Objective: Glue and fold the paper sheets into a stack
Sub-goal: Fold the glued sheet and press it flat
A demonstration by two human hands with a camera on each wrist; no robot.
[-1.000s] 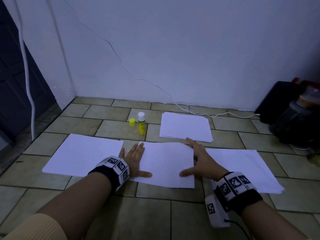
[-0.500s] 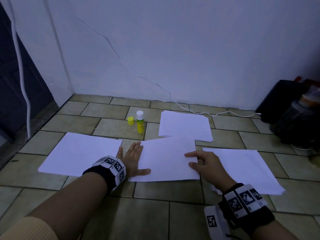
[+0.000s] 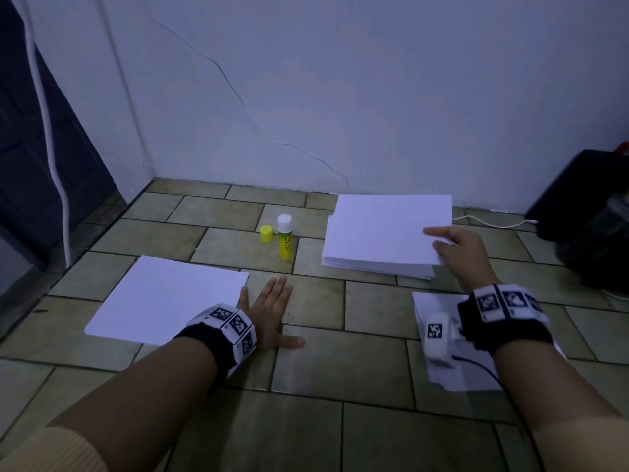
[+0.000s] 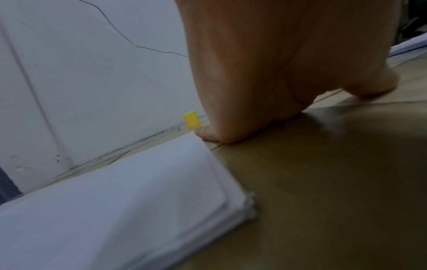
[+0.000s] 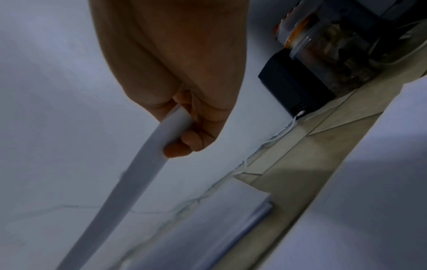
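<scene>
Paper on the left (image 3: 163, 298) lies flat on the tiled floor (image 3: 340, 362) as a low pile of white sheets, near left of centre. Left hand (image 3: 269, 311) rests palm down on bare tile just right of that pile, fingers straight and spread, holding nothing; the left wrist view shows its little-finger edge beside the pile's corner. Yellow cap (image 3: 266, 233) stands farther back, with the uncapped glue stick (image 3: 285, 237) upright just to its right. Far stack of sheets (image 3: 374, 264) lies to the right of the glue stick, near the wall. Folded sheet (image 3: 384, 226) is above this stack, pinched at its right edge by the right hand (image 3: 459, 247), thumb on top and fingers curled beneath. Another paper pile (image 3: 439, 301) lies near right, partly hidden under the right wrist.
</scene>
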